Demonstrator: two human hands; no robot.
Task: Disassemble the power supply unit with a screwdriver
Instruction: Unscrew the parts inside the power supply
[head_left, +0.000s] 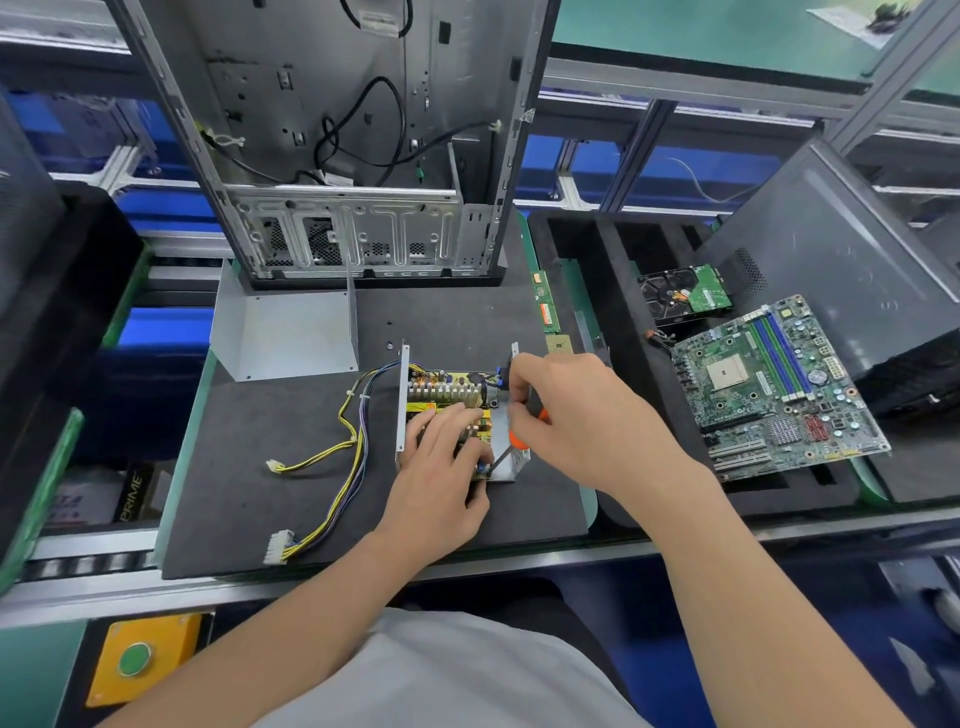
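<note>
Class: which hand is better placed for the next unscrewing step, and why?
Right: the right hand grips the screwdriver, tip at the near corner of the power supply unit; the left hand rests on its board.

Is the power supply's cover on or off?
Off. The power supply shows its bare board, and a grey metal cover lies apart, behind it.
</note>
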